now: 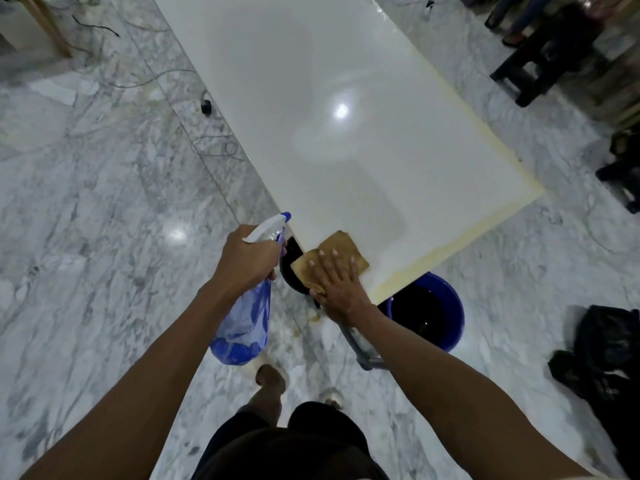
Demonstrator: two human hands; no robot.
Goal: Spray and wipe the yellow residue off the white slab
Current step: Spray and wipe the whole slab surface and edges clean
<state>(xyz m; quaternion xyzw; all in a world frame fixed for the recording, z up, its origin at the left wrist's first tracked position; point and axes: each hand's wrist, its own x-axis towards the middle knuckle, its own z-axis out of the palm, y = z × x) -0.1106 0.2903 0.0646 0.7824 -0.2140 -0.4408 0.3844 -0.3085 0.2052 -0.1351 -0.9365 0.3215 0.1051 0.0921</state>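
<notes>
A large glossy white slab [346, 109] stretches away from me, with a band of yellow residue [446, 249] along its near and right edges. My right hand [337, 285] lies flat, fingers spread, pressing a folded tan cloth [341, 249] onto the slab's near corner. My left hand [247, 263] grips a clear spray bottle [247, 317] with blue liquid and a white-and-blue nozzle, held just left of the slab's corner, nozzle pointing toward the slab.
A blue bucket [446, 320] of dark water stands under the slab's near edge, and a black bucket [289, 271] sits under the corner. Black bags [606, 358] lie on the marble floor at right. Dark stools [547, 64] and cables [207, 147] lie farther off.
</notes>
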